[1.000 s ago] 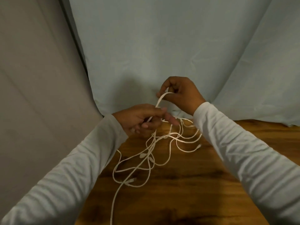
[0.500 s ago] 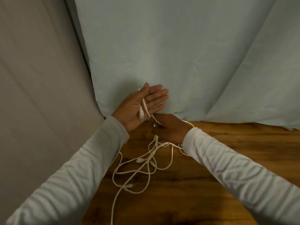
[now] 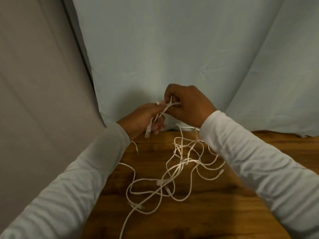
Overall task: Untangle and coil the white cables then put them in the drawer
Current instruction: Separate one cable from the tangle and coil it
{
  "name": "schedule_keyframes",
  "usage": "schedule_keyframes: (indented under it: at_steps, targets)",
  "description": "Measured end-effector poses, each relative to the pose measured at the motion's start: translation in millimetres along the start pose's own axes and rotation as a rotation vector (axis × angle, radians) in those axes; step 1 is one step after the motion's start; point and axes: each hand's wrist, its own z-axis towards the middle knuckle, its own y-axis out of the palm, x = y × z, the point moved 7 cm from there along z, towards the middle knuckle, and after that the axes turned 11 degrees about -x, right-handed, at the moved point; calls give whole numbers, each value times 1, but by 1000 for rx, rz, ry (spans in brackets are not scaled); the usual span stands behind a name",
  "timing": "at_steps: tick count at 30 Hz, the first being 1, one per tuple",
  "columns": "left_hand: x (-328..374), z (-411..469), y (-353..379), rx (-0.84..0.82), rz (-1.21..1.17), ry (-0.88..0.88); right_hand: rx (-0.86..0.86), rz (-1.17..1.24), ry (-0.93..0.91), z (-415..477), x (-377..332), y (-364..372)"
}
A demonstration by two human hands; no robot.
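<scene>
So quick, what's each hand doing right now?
Left hand: closed, holding white cable.
Right hand: closed, pinching the same cable.

We stood in what looked like a makeshift recording setup rather than a lived-in room. A pale blue cloth backdrop (image 3: 172, 49) and a grey cloth (image 3: 34, 83) hung as walls behind our wooden table (image 3: 224, 213).

Where the white cables (image 3: 179, 171) pass through the right hand (image 3: 188, 106) is hidden by its curled fingers, and the left hand (image 3: 143, 119) covers part of the strand it grips. The right sleeve (image 3: 259, 163) hides the far right loops. One strand runs off the near edge. In the tangle, which strand crosses over which cannot be told.
</scene>
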Motion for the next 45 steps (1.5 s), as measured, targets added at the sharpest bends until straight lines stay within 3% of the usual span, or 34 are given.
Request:
schedule_keyframes:
  at_steps: [5, 8, 11, 12, 13, 14, 15, 18, 20, 23, 28, 30, 33, 36, 39, 41, 45]
  targets:
    - [0, -6, 24, -329, -320, 12, 26, 124, 126, 13, 19, -5]
    - [14, -10, 34, -430, -573, 136, -82, 210, 253, 22, 25, 24]
    - [29, -8, 29, -452, -851, 292, 218, -198, 500, 6, 20, 38]
    - [32, -5, 24, -427, -912, 323, 58, -104, 448, 2, 16, 54]
    - [33, -3, 16, -359, -940, 348, -196, 168, 391, 3, 16, 79]
    - [32, -1, 4, -244, -931, 359, -446, 332, 339, -7, 9, 94]
    - [28, 2, -9, -120, -892, 358, -513, 337, 287, -16, 6, 94]
    - [15, 6, -36, 150, -583, 303, -404, 115, 149, -13, 8, 79]
    - [8, 9, -41, 231, -259, 209, -346, -78, 46, -6, 0, 68]
    - [4, 10, -31, 215, 146, 58, -206, -191, 0, 4, 2, 36]
    - [6, 8, -15, 15, 225, -24, -27, -256, 18, 10, -1, -5]
    - [1, 9, -7, -119, 78, -28, 13, -237, 40, 14, 4, -13]
    - [8, 4, 15, -372, -302, 51, 52, -19, 128, 23, 21, -12]
    - [27, 1, 21, -469, -712, 247, -197, 3, 250, 27, 31, 25]
    - [32, 10, 7, -401, -965, 377, -345, 136, 266, 16, 23, 64]
    - [31, 13, 0, -333, -957, 410, -351, 238, 254, 9, 19, 74]
    - [29, 22, -14, -106, -847, 448, -423, 194, 238, -1, 21, 75]
